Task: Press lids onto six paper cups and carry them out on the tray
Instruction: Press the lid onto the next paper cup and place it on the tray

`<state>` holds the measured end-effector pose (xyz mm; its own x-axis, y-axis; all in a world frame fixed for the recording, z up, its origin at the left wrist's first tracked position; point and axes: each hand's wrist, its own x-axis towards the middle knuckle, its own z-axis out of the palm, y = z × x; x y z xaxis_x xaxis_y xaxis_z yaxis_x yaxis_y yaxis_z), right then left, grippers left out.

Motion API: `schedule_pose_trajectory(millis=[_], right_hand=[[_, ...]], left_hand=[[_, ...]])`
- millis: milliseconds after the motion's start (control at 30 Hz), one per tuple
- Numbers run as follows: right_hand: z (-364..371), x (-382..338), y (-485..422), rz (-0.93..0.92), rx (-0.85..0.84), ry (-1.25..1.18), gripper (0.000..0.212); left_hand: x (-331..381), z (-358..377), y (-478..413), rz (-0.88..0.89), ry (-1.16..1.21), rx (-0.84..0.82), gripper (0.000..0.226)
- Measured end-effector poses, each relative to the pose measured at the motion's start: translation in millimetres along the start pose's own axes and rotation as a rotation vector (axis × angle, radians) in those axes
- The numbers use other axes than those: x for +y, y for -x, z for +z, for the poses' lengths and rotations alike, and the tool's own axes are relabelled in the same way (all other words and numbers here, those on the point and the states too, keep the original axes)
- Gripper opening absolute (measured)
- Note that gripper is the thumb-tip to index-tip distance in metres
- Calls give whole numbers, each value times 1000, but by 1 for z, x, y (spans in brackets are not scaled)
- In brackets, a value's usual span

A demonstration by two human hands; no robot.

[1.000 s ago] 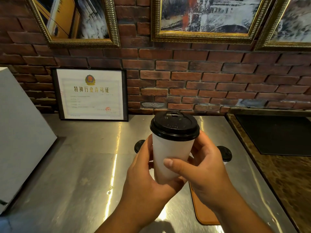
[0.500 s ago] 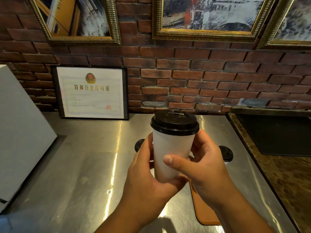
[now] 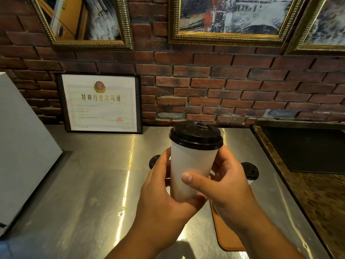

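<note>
Cup (image 3: 190,171), lid (image 3: 196,135) on, was held upright over tray (image 3: 224,232); left hand (image 3: 164,195) and right hand (image 3: 227,184) both gripped its wall. Risks: hard squeeze could pop lid; set-down could clip neighbouring lidded cup (image 3: 250,170).

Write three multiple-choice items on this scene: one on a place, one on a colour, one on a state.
1. Where is the framed certificate?
A. On the floor.
B. On the steel counter, against the brick wall.
C. Hung on a door.

2. What colour is the lid on the held cup?
A. Black.
B. White.
C. Red.

3. How is that cup held?
A. By one hand only.
B. It stands untouched.
C. Both hands grip it.

Answers:
1 B: its lower edge rests on the counter at the wall's foot.
2 A: the lid is black above the white cup wall.
3 C: the left hand and right hand wrap its sides.
</note>
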<state>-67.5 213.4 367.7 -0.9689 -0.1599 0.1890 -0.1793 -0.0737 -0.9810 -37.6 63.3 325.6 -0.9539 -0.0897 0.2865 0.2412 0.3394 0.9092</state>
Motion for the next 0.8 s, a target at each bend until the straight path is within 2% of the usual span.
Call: schedule_pose_trajectory(millis=[133, 300, 533, 700, 800], right_hand=[[-2, -1, 1, 17, -39, -10, 78], [-1, -2, 3, -17, -9, 33, 77], [0, -4, 5, 6, -69, -9, 83], [1, -5, 5, -19, -30, 12, 78], [2, -4, 5, -18, -12, 9, 83]], left_hand=[[0, -1, 0, 2, -2, 5, 102], [2, 0, 2, 4, -1, -9, 107], [8, -7, 4, 18, 22, -11, 96], [9, -6, 6, 4, -27, 1, 104], [8, -7, 7, 16, -26, 17, 102]])
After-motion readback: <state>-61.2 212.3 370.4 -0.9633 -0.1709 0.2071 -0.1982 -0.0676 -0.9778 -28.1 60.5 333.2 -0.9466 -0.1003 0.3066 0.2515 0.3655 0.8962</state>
